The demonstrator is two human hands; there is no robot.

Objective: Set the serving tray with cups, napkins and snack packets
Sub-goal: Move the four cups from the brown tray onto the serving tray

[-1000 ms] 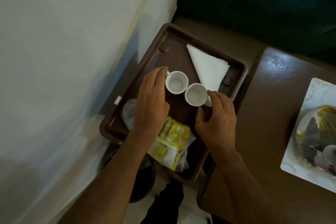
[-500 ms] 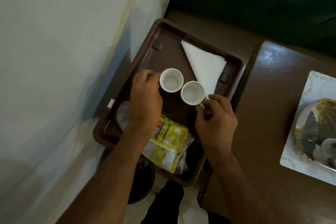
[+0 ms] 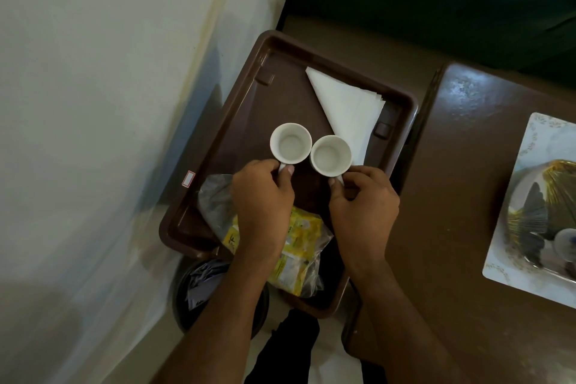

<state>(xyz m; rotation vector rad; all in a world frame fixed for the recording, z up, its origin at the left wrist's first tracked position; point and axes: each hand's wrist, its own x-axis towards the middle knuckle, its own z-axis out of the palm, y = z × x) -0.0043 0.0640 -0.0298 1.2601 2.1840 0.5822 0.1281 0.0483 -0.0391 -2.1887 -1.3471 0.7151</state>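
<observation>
The left hand [image 3: 263,196] pinches the handle of the left cup [image 3: 290,143]; the right hand [image 3: 363,201] pinches the handle of the right cup [image 3: 331,155]. Both cups stand upright, rims touching, mid brown tray [image 3: 243,109], between white napkins [image 3: 349,106] and yellow snack packets [image 3: 304,246]

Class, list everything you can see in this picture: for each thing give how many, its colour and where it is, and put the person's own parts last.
serving tray: one, brown, centre, beside the wall
cups: two, white, side by side in the middle of the tray, rims touching or nearly so
napkins: one folded stack, white, far right corner of the tray
snack packets: yellow, in a clear bag, near end of the tray; count unclear
table: one, dark brown, right
placemat: one, white, patterned, on the table
bin: one, dark, below the tray
left hand: pinches the left cup's handle
right hand: pinches the right cup's handle
</observation>
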